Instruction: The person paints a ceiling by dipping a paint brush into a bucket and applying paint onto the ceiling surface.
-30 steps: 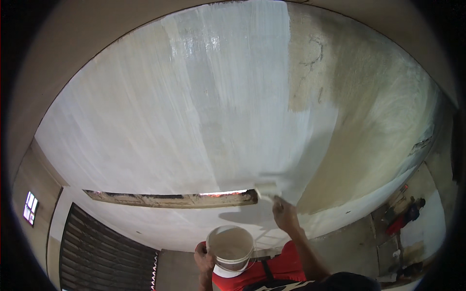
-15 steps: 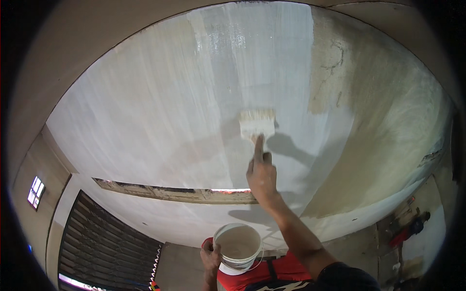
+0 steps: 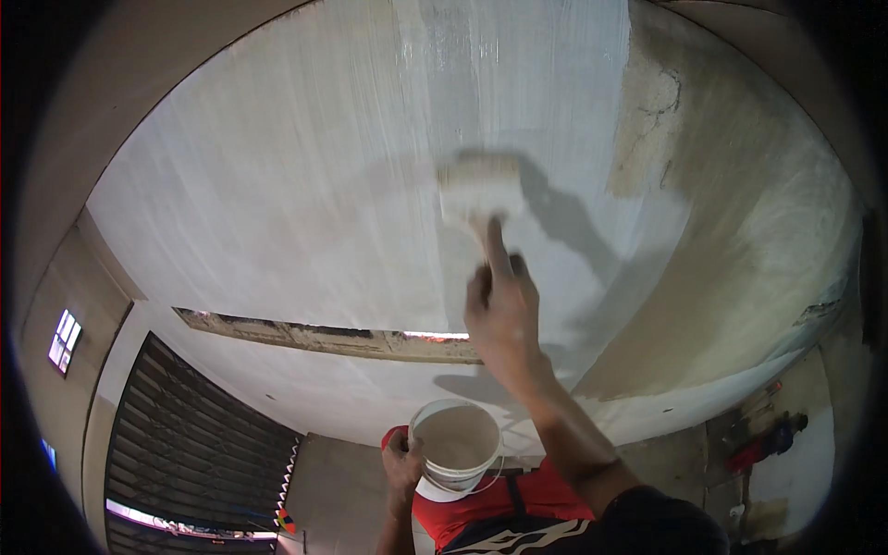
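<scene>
My right hand point(image 3: 504, 314) grips the handle of a wide flat paintbrush point(image 3: 481, 194), its index finger stretched along the handle. The pale bristles point up and lie at or close to the wall point(image 3: 333, 203), slightly blurred. Streaky white paint covers much of that wall; a bare tan-grey area point(image 3: 712, 231) shows on the right. Low in front of me, my left hand point(image 3: 403, 462) holds a white bucket point(image 3: 455, 474) by its rim, thumb over the edge. Inside it the surface looks greyish-beige; I cannot tell how full it is.
A long narrow slot point(image 3: 314, 342) cuts through the wall low on the left. Below it stands a dark slatted metal gate point(image 3: 185, 435). A small window point(image 3: 65, 340) is at far left. At lower right, a person in red and dark clothes point(image 3: 768, 444) is near another wall.
My right hand and the brush have moved up the wall and slightly left. The view has shifted a little; the bucket stays in my left hand.
</scene>
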`<act>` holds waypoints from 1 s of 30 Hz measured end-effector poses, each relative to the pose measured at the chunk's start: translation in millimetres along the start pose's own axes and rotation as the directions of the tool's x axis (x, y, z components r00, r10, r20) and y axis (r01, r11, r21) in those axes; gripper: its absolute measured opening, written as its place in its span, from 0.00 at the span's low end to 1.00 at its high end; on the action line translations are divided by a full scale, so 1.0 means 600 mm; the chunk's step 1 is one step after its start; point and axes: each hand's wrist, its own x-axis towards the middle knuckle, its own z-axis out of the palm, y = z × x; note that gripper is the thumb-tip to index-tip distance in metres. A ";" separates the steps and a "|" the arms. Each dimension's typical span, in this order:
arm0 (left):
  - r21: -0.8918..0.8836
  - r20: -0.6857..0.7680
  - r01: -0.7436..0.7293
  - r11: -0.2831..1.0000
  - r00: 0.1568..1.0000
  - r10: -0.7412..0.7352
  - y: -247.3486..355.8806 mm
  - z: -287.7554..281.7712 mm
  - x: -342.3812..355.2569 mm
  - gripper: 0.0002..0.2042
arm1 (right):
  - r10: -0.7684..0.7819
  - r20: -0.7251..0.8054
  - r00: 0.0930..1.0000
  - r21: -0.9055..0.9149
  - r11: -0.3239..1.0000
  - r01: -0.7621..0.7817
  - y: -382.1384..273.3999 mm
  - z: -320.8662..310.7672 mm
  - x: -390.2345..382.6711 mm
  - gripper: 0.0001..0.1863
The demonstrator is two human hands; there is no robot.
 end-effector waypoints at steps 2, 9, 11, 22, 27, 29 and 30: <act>-0.048 0.009 -0.005 0.999 1.000 0.005 -0.015 0.003 0.008 0.18 | -0.048 -0.055 0.997 -0.019 0.999 0.047 -0.018 0.014 0.069 0.34; -0.082 -0.016 -0.043 0.996 0.999 0.041 -0.021 0.016 0.007 0.18 | 0.147 0.149 0.978 -0.230 0.967 -0.110 0.064 0.093 -0.013 0.37; 0.015 0.001 -0.021 1.000 1.000 0.021 -0.027 0.011 0.006 0.18 | 0.216 0.197 0.956 -0.235 0.957 -0.168 0.075 0.089 -0.078 0.35; 0.064 0.021 -0.077 0.995 0.997 0.076 -0.002 0.010 0.005 0.20 | -0.008 -0.096 0.995 -0.086 0.996 0.000 0.037 -0.093 0.024 0.31; 0.003 -0.039 -0.054 0.999 0.998 0.054 -0.067 0.031 0.026 0.20 | -0.043 -0.088 0.995 -0.313 0.949 0.013 0.120 -0.077 0.063 0.34; -0.007 -0.044 -0.063 0.998 0.997 0.063 -0.061 0.018 0.021 0.20 | 0.058 0.066 0.996 -0.377 0.926 -0.029 0.156 -0.065 -0.011 0.33; -0.016 -0.039 -0.073 0.997 0.997 0.073 -0.051 0.016 0.017 0.20 | 0.096 0.100 0.990 -0.287 0.956 -0.064 0.195 -0.070 -0.067 0.32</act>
